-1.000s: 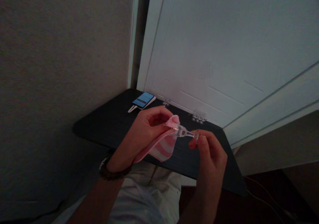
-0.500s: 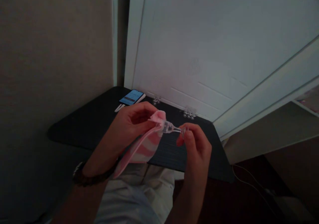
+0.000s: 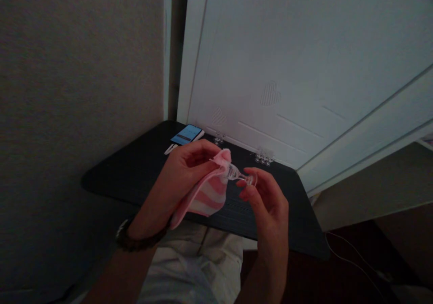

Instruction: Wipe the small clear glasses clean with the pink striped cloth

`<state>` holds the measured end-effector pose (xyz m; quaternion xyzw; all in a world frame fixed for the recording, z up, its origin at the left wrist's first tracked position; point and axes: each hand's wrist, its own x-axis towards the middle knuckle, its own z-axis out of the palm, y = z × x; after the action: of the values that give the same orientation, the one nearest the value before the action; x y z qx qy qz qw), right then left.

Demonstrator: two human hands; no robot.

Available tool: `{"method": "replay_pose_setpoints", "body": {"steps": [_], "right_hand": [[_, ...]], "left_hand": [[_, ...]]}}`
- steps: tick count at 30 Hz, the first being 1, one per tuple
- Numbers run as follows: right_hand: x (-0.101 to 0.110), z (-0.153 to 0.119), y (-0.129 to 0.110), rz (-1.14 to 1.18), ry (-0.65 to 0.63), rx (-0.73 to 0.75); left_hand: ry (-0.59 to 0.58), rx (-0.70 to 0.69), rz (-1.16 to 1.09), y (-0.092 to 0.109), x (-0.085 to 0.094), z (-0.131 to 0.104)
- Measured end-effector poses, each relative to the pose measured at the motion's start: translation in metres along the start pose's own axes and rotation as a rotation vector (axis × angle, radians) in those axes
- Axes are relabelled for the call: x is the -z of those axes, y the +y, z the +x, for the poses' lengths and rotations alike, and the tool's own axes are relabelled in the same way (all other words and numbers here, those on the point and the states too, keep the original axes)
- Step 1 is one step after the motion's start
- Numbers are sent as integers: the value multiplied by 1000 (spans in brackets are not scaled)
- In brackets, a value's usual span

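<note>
Your left hand (image 3: 184, 173) was closed on a soft pink cloth with white stripes (image 3: 211, 195), with the thumb and the fingers pinching it near its upper folded end. The striped part of the cloth hung down below your fingers, above the front part of the dark, flat surface (image 3: 128, 171).

Your right hand (image 3: 272, 204) was partly curled, and it had the round end of a clear, stemmed piece, looking like plastic (image 3: 241, 176), between the thumb and the fingers. The wider end of this clear piece touched the folded end of the cloth; how far it went inside, I cannot tell. The piece was between your two hands, held above the surface, and it was tilted.

Behind your left hand, a phone with a lit blue screen (image 3: 186, 134) lay near the back edge of the surface, on a white object (image 3: 200, 135), with a white looped thing (image 3: 170, 149) just beside it. Two groups of small clear pieces stood farther back, near the white panel with heart patterns (image 3: 287, 60): a smaller group (image 3: 219, 138) near the phone and a larger group (image 3: 264, 156) more to the right. On your left wrist was a dark bracelet (image 3: 140, 242).
</note>
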<state>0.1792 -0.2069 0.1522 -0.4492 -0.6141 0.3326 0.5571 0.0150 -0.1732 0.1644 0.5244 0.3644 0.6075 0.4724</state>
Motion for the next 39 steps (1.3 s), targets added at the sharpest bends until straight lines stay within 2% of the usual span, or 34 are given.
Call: {"method": "replay_pose_setpoints", "body": {"steps": [4, 9, 14, 18, 24, 27, 30, 34, 39], "right_hand": [[-8, 5, 17, 24, -53, -89], [-16, 20, 40, 45, -48, -149], [-18, 32, 57, 4, -14, -186], [-21, 37, 58, -4, 19, -192], [-28, 36, 39, -26, 30, -118], [-31, 26, 25, -89, -4, -60], [-31, 13, 7, -181, 17, 28], [-23, -2, -15, -285, 104, 131], [-19, -8, -27, -198, 131, 154]], "left_hand": [[25, 38, 34, -12, 3, 7], [54, 79, 86, -35, 3, 21], [-84, 92, -42, -51, 2, 30], [-104, 122, -97, -53, 5, 31], [-25, 112, -166, -36, 10, 25], [9, 95, -183, -23, 11, 16], [38, 32, -179, -10, 7, 2], [89, -70, -84, 10, 0, -14], [98, -153, 79, 29, -9, -27]]}}
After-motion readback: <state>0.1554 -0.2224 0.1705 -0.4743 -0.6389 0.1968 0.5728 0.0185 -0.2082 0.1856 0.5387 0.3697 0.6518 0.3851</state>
